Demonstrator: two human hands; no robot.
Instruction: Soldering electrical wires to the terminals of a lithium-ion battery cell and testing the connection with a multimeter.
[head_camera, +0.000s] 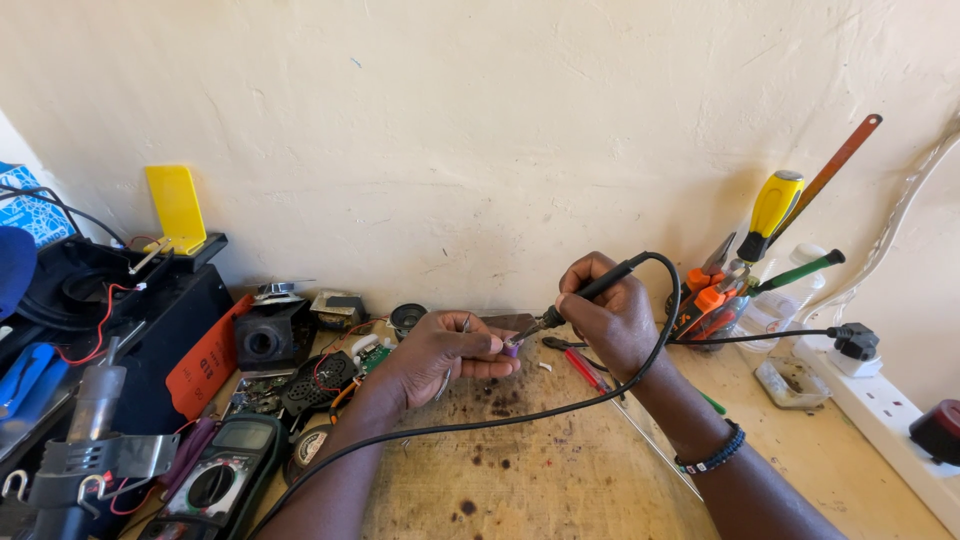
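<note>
Pinching a small purple part (512, 347) at frame centre, the left hand (440, 355) curls closed around it; the right hand (610, 310) grips a black corded soldering iron (590, 292), tip touching the part. Below lies the stained wooden benchtop (520, 470); a grey multimeter (215, 480) sits lower left, a jar of screwdrivers (735, 300) right.

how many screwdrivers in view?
4 visible: yellow-handled screwdriver, long orange-handled one and green-handled one in the tool holder at right; a red-handled one lying on the bench under the right hand. More may be hidden.

Black soldering iron (585, 295) tip touches small purple part (512, 347) above bench.
</note>
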